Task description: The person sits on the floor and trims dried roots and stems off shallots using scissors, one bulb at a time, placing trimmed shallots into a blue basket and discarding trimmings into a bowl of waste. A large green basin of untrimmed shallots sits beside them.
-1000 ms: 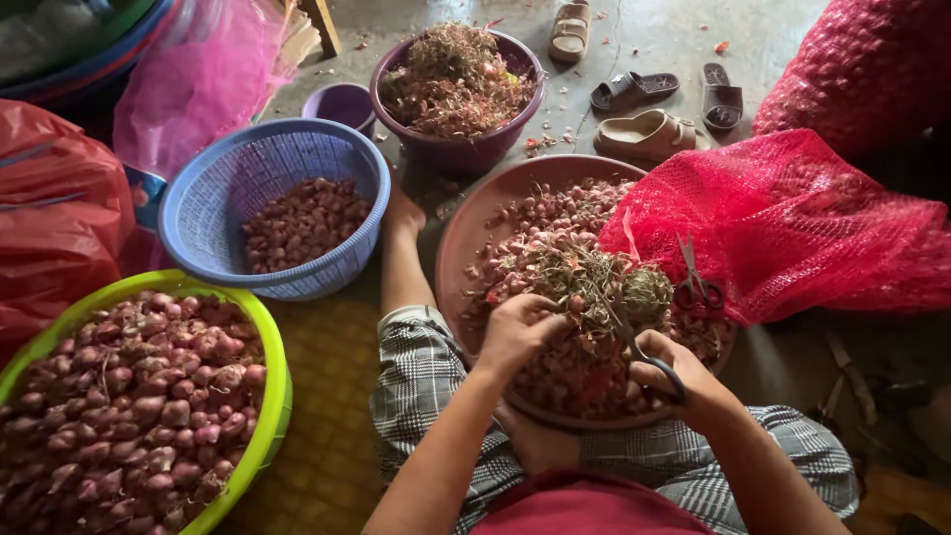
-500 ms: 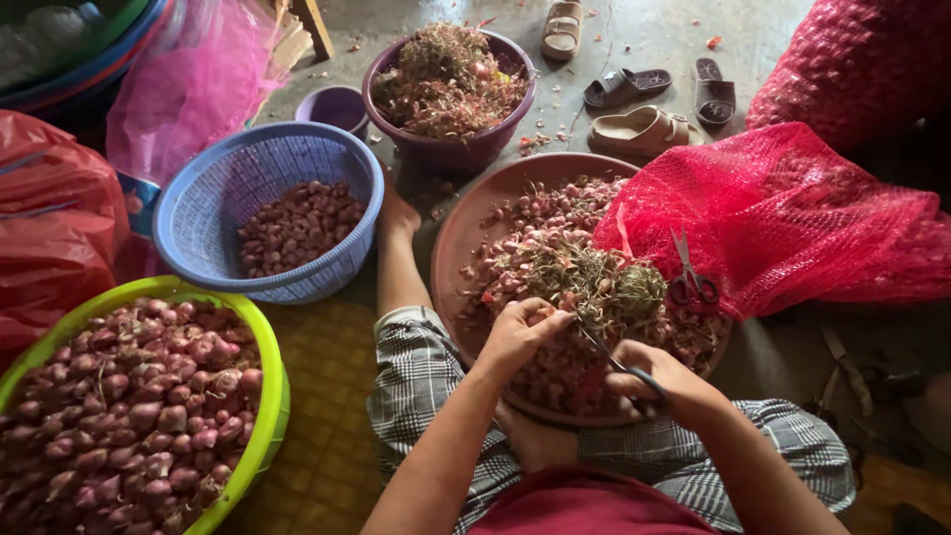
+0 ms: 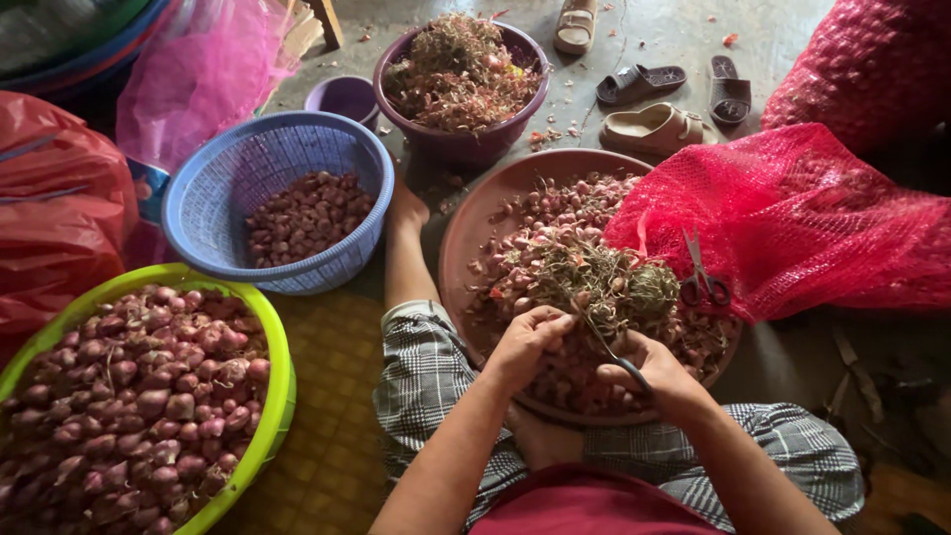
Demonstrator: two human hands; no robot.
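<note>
Here, the person is sitting on the floor with a round brown tray [image 3: 466, 233] resting over the legs, and both hands are working close together above its near edge. The left hand [image 3: 525, 342] is curling its fingers shut around a small shallot [image 3: 561, 322] with dry roots trailing from it. The right hand [image 3: 654, 367] is closing around the handles of a pair of scissors [image 3: 612, 352], whose blades are pointing up and leftward toward the shallot; whether the blades are touching it is hard to tell. Just beyond the hands, a tangled clump of dry stems and roots [image 3: 614, 282] is sitting on top of the heap of untrimmed shallots [image 3: 555, 223] filling the tray. A second pair of scissors with red handles [image 3: 701, 277] is lying just beyond the right hand, at the edge of a red mesh sack [image 3: 802, 218] spreading away to the right. Well to the left of the left hand, a green basin [image 3: 280, 386] is holding a pile of peeled purple shallots, and farther out on that side a blue plastic basket [image 3: 218, 198] is holding a smaller batch. Far beyond the hands, a purple bowl [image 3: 461, 144] is brimming with cut stalks and skins, with several sandals [image 3: 649, 124] lying on the floor to its right.
</note>
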